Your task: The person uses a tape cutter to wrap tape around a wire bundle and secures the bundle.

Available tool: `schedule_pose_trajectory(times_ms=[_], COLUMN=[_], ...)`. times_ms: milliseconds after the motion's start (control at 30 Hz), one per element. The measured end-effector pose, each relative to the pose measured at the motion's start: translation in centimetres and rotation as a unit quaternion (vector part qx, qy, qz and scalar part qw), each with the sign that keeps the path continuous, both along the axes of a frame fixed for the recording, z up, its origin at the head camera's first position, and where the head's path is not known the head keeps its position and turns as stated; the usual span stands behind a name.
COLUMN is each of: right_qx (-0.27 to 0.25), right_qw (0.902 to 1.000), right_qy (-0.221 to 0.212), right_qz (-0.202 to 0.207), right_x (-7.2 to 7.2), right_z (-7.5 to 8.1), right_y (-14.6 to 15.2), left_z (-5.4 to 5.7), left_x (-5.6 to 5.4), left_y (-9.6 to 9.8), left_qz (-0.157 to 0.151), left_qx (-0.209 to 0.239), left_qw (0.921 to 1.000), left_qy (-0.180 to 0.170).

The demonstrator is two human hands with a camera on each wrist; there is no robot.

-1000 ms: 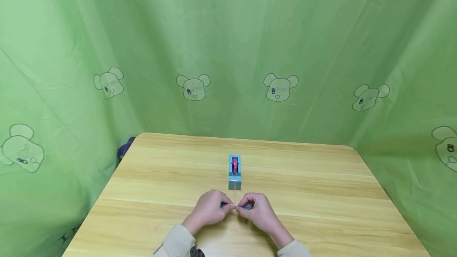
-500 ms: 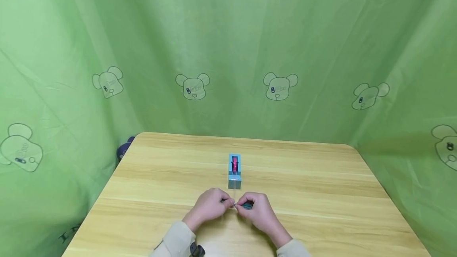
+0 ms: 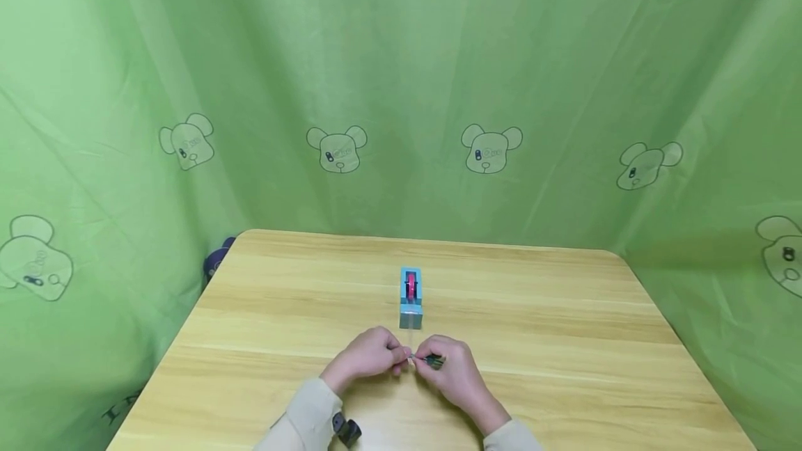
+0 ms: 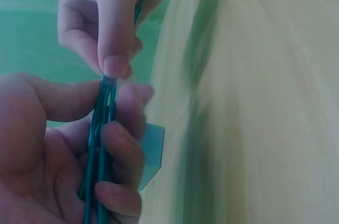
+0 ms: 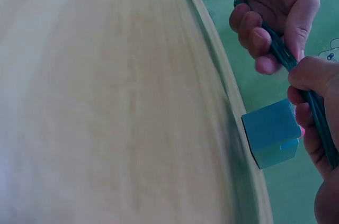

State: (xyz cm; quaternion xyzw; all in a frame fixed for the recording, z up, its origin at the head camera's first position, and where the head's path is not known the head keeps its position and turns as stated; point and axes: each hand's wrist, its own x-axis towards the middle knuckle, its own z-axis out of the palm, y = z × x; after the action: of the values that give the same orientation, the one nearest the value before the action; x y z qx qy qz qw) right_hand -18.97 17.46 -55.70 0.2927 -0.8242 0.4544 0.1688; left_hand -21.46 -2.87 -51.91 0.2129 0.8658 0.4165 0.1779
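A bundle of thin dark green strands [image 3: 434, 361], like a folded cord, is held between both hands above the table. My left hand [image 3: 370, 351] has the strands lying across its palm [image 4: 96, 155], with the thumb and fingers curled round them. Near the middle of the bundle [image 5: 280, 49], my right hand [image 3: 454, 371] pinches it between thumb and fingertips, close to the left fingertips. A clear strip of tape [image 3: 411, 337] runs from the blue tape dispenser [image 3: 411, 317] towards the meeting fingertips; its near end is too small to make out.
Beyond the hands, the dispenser with its pink roll [image 3: 411, 285] stands on the wooden table [image 3: 532, 312]. Green curtains [image 3: 413, 75] hang behind and at both sides. A black device [image 3: 347, 430] sits at the left wrist.
My left hand has turned slightly, and more of its fingers show beneath the bundle. The right hand keeps its pinch with little movement. The dispenser stays in place.
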Motion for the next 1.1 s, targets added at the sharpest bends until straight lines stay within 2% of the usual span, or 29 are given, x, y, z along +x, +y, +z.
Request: schedule_pose_trajectory(times_ms=[100, 200, 333, 500, 900, 1100], right_qx=[0.001, 0.001, -0.003, -0.012, 0.012, 0.022], right_qw=[0.9998, 0.9999, 0.9994, 0.994, 0.9825, 0.9756], right_qy=[0.02, 0.014, -0.035, -0.107, -0.181, -0.217], right_qz=[0.001, 0.002, -0.003, -0.018, -0.043, -0.023], right_x=[-0.1, -0.1, 0.1, 0.1, 0.0, -0.3], right_z=[0.0, 0.0, 0.3, 0.6, 1.6, 2.0], right_y=[0.0, 0.0, 0.1, 0.1, -0.1, -0.1], left_z=[0.0, 0.0, -0.3, -0.6, -1.0, -1.0], left_x=[-0.1, -0.1, 0.0, 0.1, 0.7, 0.9], left_y=[-0.1, -0.1, 0.1, 0.2, 0.6, 0.7], left_qz=[-0.003, 0.001, 0.017, 0.036, 0.08, 0.092], left_qx=[-0.001, 0.006, 0.021, 0.034, 0.02, -0.008], left_qw=[1.0, 0.9999, 0.9996, 0.9987, 0.995, 0.9916], left_qy=[-0.006, -0.009, -0.008, 0.007, 0.056, 0.09])
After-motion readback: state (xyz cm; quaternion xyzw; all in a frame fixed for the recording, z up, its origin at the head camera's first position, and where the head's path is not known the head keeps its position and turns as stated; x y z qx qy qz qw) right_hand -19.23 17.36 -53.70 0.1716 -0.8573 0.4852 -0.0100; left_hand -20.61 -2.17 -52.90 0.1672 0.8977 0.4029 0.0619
